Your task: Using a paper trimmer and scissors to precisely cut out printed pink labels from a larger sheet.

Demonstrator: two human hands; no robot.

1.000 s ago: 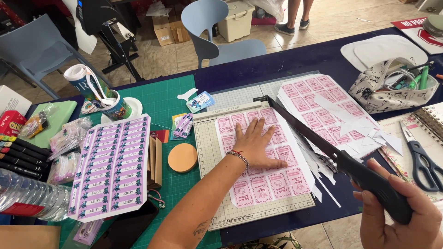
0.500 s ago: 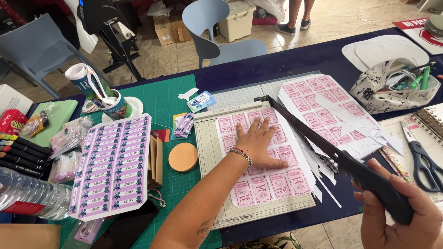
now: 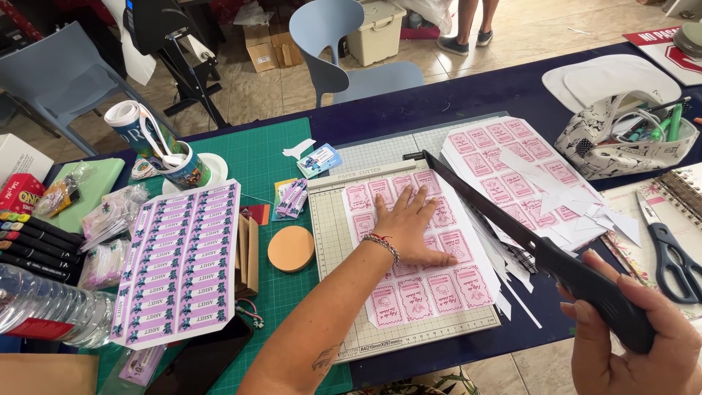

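My left hand [image 3: 410, 228] lies flat, fingers spread, on a white sheet of pink printed labels [image 3: 431, 289]. That sheet rests on the gridded board of a paper cutter [image 3: 333, 241]. My right hand [image 3: 635, 345] grips the black handle of the cutter's blade arm [image 3: 512, 228], which is raised at a slant along the sheet's right edge. A beaded bracelet circles my left wrist. To the right of the blade lies a loose pile of more pink label sheets and white offcuts [image 3: 526, 179].
A purple label sheet [image 3: 179, 260] lies on the green cutting mat [image 3: 256, 157]. Round orange disc [image 3: 290, 249], markers [image 3: 33, 241], plastic bottle [image 3: 44, 307], cup with scissors [image 3: 172, 157], black scissors [image 3: 673, 252], patterned pouch [image 3: 621, 139]. Chairs and a standing person are beyond the table.
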